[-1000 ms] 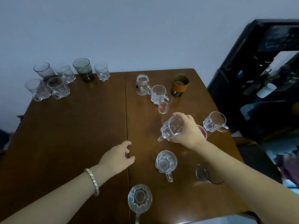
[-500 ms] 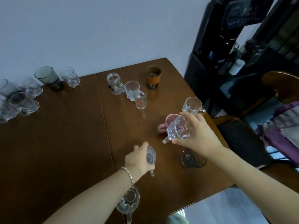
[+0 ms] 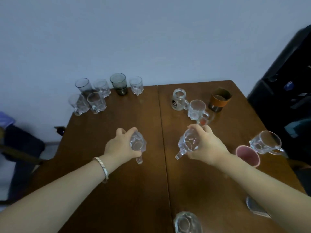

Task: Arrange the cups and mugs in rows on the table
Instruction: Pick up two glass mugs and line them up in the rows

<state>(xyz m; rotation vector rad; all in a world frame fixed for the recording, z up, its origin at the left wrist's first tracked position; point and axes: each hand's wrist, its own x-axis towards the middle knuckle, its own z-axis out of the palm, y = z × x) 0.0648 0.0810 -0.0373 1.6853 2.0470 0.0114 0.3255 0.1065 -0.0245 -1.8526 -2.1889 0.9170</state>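
Note:
My left hand grips a clear glass mug lifted over the middle of the brown table, its handle pointing toward me. My right hand holds a second clear glass mug tilted above the table, handle down and left. Several glasses stand in two rows at the far left corner, among them a smoky tumbler. At the far right stand a small jar mug, a clear mug, a small glass with red print and a brown-banded cup.
A pink mug and a clear mug stand by the table's right edge. Another glass mug sits at the near edge, and a dark glass peeks out under my right forearm. A black cabinet stands on the right.
My left hand closed on the glass mug and lifted it off the table toward the left. My right hand kept its mug raised. The view swung back to the left.

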